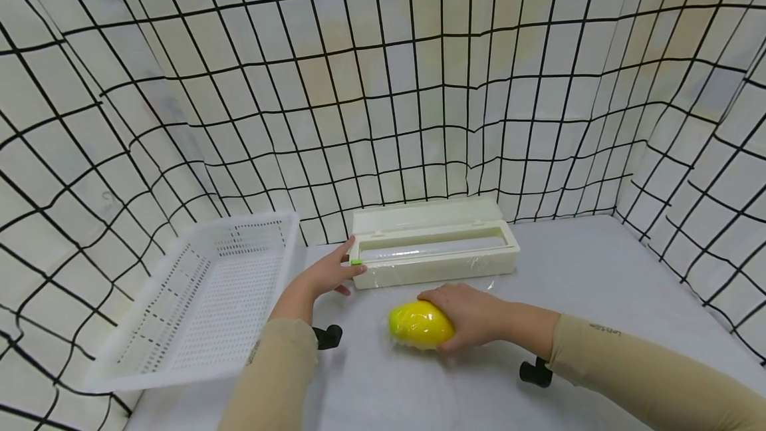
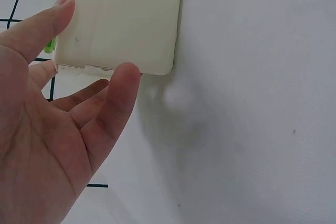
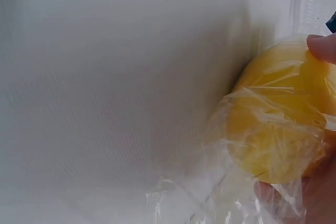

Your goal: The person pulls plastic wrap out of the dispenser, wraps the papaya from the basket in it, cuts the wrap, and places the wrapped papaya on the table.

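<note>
My right hand [image 1: 469,316] grips a plump yellow fruit [image 1: 419,326], greenish at its left tip, low over the table in front of me. Clear cling film [image 3: 281,129] wraps the fruit, with loose, crinkled folds in the right wrist view. Beyond it lies a long cream cling film dispenser [image 1: 443,271], its lid raised and a roll of film [image 1: 437,248] inside. At the dispenser's left end, beside a small green slider [image 1: 356,262], is my left hand [image 1: 326,275]. Its thumb rests on the front face, while the other fingers spread, fairly straight, around the end.
To the left, a white perforated plastic basket [image 1: 287,271] stands on the white-covered table [image 1: 598,271]. Black wire grid [image 1: 413,85] with pale sheeting behind it encloses the back and both sides. The dispenser sits close to the back grid.
</note>
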Demonstrator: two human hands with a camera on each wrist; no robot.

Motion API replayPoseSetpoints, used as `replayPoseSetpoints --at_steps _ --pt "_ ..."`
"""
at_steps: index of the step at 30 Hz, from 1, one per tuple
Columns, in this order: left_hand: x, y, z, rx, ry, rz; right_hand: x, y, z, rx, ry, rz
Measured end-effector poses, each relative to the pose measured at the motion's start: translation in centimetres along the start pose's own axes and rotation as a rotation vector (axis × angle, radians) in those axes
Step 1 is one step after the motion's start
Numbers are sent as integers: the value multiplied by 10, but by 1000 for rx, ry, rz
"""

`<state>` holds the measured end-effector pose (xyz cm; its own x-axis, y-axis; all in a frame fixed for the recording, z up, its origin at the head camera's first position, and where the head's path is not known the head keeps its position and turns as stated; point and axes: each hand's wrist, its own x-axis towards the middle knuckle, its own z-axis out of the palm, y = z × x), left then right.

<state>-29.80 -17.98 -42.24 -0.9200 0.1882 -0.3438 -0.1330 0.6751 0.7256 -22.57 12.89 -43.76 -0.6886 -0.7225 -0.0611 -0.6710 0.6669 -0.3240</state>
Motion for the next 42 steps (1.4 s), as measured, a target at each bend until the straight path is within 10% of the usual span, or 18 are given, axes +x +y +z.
replayPoseSetpoints --at_steps 33,42 --pt "-9 1 13 -236 31 32 -7 -5 -15 -74 30 -66" --pt "-5 -1 33 -156 184 7 10 -10 -42 16 84 -35"
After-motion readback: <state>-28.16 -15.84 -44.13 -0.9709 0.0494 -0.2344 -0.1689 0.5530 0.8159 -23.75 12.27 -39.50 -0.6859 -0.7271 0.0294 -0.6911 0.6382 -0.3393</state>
